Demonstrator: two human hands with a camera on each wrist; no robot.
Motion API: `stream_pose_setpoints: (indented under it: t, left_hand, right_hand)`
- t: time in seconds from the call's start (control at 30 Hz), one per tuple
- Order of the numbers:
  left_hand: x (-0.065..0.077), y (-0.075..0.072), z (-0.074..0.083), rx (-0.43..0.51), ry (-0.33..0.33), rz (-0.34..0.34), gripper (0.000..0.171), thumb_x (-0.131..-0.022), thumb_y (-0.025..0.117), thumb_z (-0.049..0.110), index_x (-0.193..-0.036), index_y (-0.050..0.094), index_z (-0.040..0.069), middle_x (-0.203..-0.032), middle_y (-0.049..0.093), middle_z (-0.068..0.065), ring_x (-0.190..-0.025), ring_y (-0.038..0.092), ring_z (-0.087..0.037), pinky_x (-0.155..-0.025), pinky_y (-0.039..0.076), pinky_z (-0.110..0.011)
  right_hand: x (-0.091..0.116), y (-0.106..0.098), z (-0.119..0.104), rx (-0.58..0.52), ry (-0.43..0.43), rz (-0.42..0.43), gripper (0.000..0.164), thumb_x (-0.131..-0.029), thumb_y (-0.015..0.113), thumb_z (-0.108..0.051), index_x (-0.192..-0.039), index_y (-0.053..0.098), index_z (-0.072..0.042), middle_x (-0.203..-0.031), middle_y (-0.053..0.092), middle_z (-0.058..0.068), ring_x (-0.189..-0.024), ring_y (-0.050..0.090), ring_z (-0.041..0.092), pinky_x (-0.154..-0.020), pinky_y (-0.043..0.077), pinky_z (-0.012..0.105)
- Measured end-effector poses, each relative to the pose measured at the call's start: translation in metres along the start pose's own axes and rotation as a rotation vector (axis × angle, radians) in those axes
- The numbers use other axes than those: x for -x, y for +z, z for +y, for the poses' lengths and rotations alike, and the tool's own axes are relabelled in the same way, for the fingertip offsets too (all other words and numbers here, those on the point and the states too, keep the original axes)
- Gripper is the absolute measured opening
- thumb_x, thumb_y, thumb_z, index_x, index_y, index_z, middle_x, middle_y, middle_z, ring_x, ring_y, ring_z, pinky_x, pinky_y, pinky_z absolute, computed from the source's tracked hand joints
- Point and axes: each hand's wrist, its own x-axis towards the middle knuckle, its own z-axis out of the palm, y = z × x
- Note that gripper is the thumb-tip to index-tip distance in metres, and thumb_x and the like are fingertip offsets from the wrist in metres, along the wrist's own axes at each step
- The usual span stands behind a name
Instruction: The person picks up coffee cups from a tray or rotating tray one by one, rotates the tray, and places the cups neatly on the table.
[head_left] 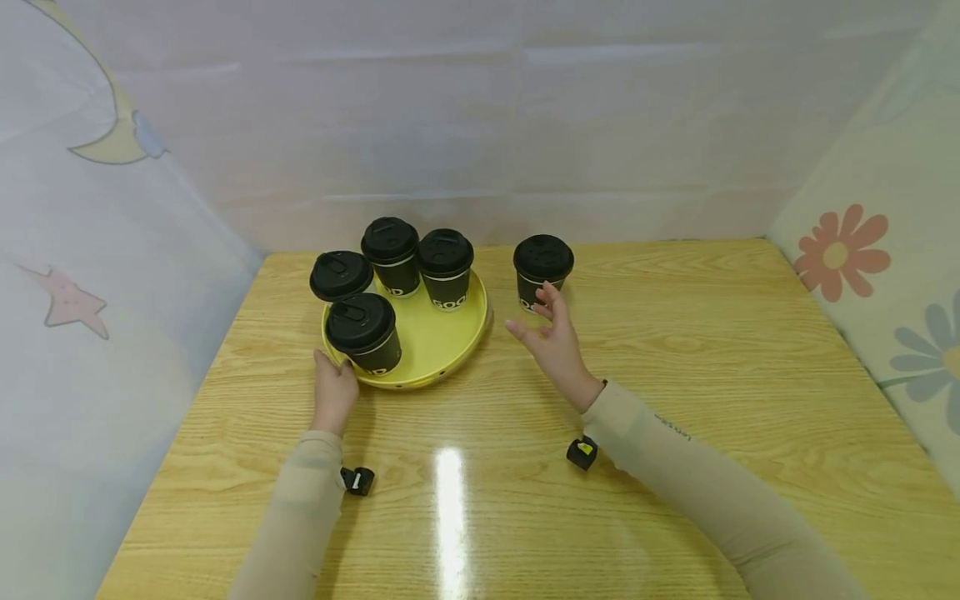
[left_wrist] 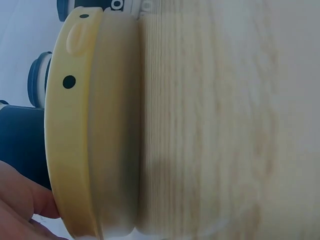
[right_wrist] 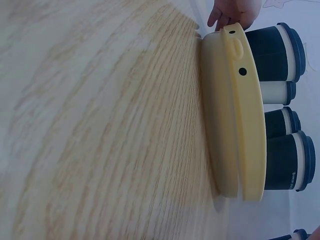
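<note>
A round yellow tray (head_left: 431,333) with black dots on its rim stands on the table, carrying several lidded paper coffee cups. My left hand (head_left: 334,392) grips its front left rim, close to the front cup (head_left: 380,354); in the left wrist view the thumb (left_wrist: 45,202) lies against the rim. To the right of the tray, one more black-lidded paper cup (head_left: 543,260) stands upright on the table. My right hand (head_left: 558,350) is at this cup's front, thumb and fingers spread apart with nothing held. Whether its fingertips touch the cup, I cannot tell.
The wooden table (head_left: 675,333) meets a pale curtain-like backdrop (head_left: 450,125) just behind the cups. Printed side walls (head_left: 885,167) stand left and right. Small black wrist devices (head_left: 582,452) sit under both forearms.
</note>
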Motion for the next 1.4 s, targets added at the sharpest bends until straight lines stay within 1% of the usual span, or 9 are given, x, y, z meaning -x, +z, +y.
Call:
stream_pose_setpoints:
  t: [0.17, 0.33, 0.6, 0.83, 0.97, 1.17, 1.2, 1.3, 1.4]
  left_hand:
    - [0.003, 0.002, 0.001, -0.025, 0.008, -0.03, 0.065, -0.103, 0.021, 0.008, -0.144, -0.027, -0.007, -0.152, -0.027, -0.025, -0.143, -0.018, -0.033, -0.116, -0.005, -0.041]
    - [0.005, 0.003, 0.0, -0.022, 0.067, -0.059, 0.064, -0.101, 0.02, 0.003, -0.143, -0.028, -0.008, -0.154, -0.023, -0.026, -0.144, -0.014, -0.032, -0.117, -0.001, -0.041]
    - [0.008, 0.006, -0.003, -0.055, 0.122, -0.046, 0.066, -0.1, 0.023, 0.001, -0.145, -0.024, -0.008, -0.156, -0.015, -0.027, -0.145, -0.007, -0.033, -0.117, 0.003, -0.042]
    - [0.01, 0.011, -0.003, -0.084, 0.148, -0.029, 0.068, -0.099, 0.026, 0.0, -0.143, -0.023, -0.012, -0.154, -0.017, -0.03, -0.145, -0.008, -0.036, -0.117, 0.002, -0.043]
    - [0.012, 0.015, -0.002, -0.11, 0.142, -0.014, 0.068, -0.098, 0.028, 0.0, -0.143, -0.022, -0.015, -0.153, -0.017, -0.033, -0.144, -0.008, -0.038, -0.117, 0.001, -0.043]
    - [0.013, 0.018, 0.001, -0.109, 0.155, -0.007, 0.068, -0.098, 0.028, 0.001, -0.144, -0.021, -0.014, -0.153, -0.016, -0.034, -0.144, -0.007, -0.037, -0.117, 0.002, -0.043]
    - [0.012, 0.017, 0.001, -0.101, 0.162, -0.006, 0.066, -0.099, 0.028, 0.001, -0.145, -0.016, -0.014, -0.154, -0.011, -0.034, -0.145, -0.003, -0.036, -0.117, 0.004, -0.043]
    - [0.014, 0.012, 0.004, -0.07, 0.122, -0.01, 0.066, -0.102, 0.027, 0.006, -0.145, -0.018, -0.013, -0.154, -0.012, -0.033, -0.145, -0.004, -0.035, -0.117, 0.004, -0.042]
    - [0.011, 0.001, 0.009, -0.048, 0.055, -0.002, 0.066, -0.103, 0.024, 0.012, -0.144, -0.023, -0.011, -0.153, -0.019, -0.03, -0.144, -0.011, -0.033, -0.117, 0.0, -0.041]
  right_hand:
    - [0.001, 0.0, -0.001, -0.006, 0.002, -0.004, 0.083, -0.092, 0.067, -0.013, -0.154, 0.013, -0.002, -0.153, 0.024, 0.022, -0.136, 0.029, 0.04, -0.106, 0.025, 0.06]
    - [0.001, 0.0, -0.004, -0.024, 0.018, -0.013, 0.083, -0.093, 0.066, -0.012, -0.154, 0.012, -0.001, -0.153, 0.022, 0.022, -0.136, 0.028, 0.04, -0.107, 0.024, 0.06]
    - [0.008, 0.0, -0.033, -0.039, 0.061, -0.031, 0.08, -0.094, 0.062, -0.003, -0.152, 0.008, 0.008, -0.153, 0.018, 0.028, -0.136, 0.026, 0.044, -0.106, 0.025, 0.06]
    - [0.003, -0.003, -0.011, -0.043, 0.045, -0.014, 0.082, -0.094, 0.064, -0.01, -0.154, 0.009, 0.0, -0.154, 0.021, 0.022, -0.136, 0.029, 0.037, -0.106, 0.026, 0.059]
    - [0.001, -0.003, -0.001, -0.032, 0.02, -0.006, 0.082, -0.094, 0.065, -0.013, -0.155, 0.01, -0.002, -0.153, 0.022, 0.02, -0.135, 0.03, 0.036, -0.105, 0.027, 0.059]
    - [0.001, -0.003, 0.001, -0.042, 0.013, -0.003, 0.082, -0.094, 0.066, -0.013, -0.154, 0.012, -0.002, -0.153, 0.023, 0.02, -0.135, 0.029, 0.038, -0.106, 0.026, 0.06]
    - [0.001, -0.003, 0.001, -0.046, 0.012, -0.001, 0.081, -0.094, 0.066, -0.013, -0.154, 0.013, -0.002, -0.153, 0.023, 0.02, -0.135, 0.029, 0.039, -0.106, 0.026, 0.06]
    - [0.001, -0.002, 0.001, -0.054, 0.008, -0.006, 0.081, -0.094, 0.065, -0.011, -0.154, 0.013, -0.001, -0.153, 0.023, 0.022, -0.135, 0.027, 0.042, -0.106, 0.025, 0.061]
    - [0.002, -0.002, 0.001, -0.052, 0.006, -0.016, 0.08, -0.094, 0.065, -0.01, -0.154, 0.012, -0.001, -0.153, 0.022, 0.023, -0.135, 0.027, 0.042, -0.107, 0.024, 0.061]
